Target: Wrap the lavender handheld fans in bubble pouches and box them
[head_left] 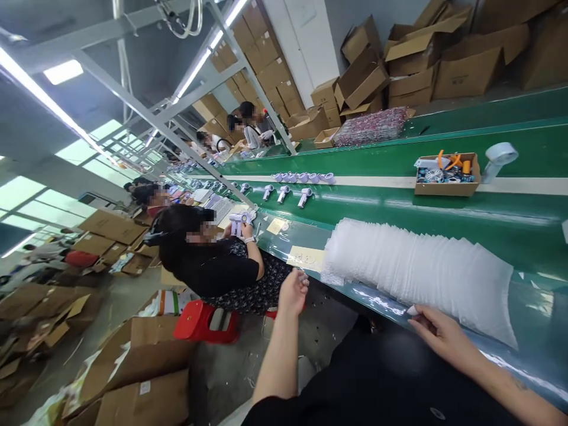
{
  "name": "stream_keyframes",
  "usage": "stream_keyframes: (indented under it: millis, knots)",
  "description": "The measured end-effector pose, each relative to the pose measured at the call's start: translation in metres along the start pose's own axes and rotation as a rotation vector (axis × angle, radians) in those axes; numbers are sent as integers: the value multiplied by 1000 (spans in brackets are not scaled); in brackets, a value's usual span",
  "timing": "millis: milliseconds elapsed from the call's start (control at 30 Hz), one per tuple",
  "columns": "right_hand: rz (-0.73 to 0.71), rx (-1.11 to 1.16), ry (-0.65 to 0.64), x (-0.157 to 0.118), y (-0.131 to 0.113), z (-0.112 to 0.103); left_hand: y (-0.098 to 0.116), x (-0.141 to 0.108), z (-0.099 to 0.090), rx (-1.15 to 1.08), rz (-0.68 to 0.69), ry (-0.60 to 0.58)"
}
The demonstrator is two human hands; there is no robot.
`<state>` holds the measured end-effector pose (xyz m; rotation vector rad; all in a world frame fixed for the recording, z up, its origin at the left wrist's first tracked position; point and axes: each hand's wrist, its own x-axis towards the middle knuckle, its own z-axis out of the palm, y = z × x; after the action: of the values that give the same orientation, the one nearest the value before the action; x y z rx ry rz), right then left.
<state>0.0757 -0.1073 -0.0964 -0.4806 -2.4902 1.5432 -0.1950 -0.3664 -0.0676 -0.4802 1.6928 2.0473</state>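
A long row of white bubble-wrap bags point(412, 260), stacked on edge and overlapping, lies along the near side of the bench. My left hand point(293, 293) is raised off the bench's front edge, left of the bags, its fingers curled in; whatever they hold, if anything, is hidden. My right hand point(437, 331) rests at the near edge by the bags, thumb and fingers together. A small whitish bit shows at its fingertips, too small to name. Beside the left end of the bags lies a yellowish paper sheet point(306, 258) with handwriting.
On the green conveyor point(381, 207) stand several white handheld devices point(283, 193) and a row of tape-like rings point(304, 177). A parts box point(446, 177) and a tape roll point(501, 155) sit farther right. A seated co-worker point(213, 254) holds a device point(239, 223) at left; cartons point(142, 355) fill the floor.
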Motion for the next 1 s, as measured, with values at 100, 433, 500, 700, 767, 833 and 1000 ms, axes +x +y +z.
stream_keyframes:
  millis: [100, 433, 500, 700, 767, 833, 1000]
  knots:
    - [-18, 7, -25, -1, -1, 0, -44, 18, 9, 17, -169, 139]
    - [-18, -130, -7, 1, 5, 4, -88, 82, 40, 146, -128, 309]
    - [-4, -142, 11, 1, 3, 7, -81, 85, 34, 185, -12, 339]
    - [81, -66, 117, 9, -5, 8, -17, 77, 11, 266, 381, 408]
    - [171, 52, 133, 15, -15, 6, 13, 64, 14, 290, 486, 361]
    - [289, 255, 117, 25, -32, 1, 36, 41, 31, 381, 637, 218]
    - [395, 958, 7, 60, -85, -12, 38, -46, 116, 990, 1490, -660]
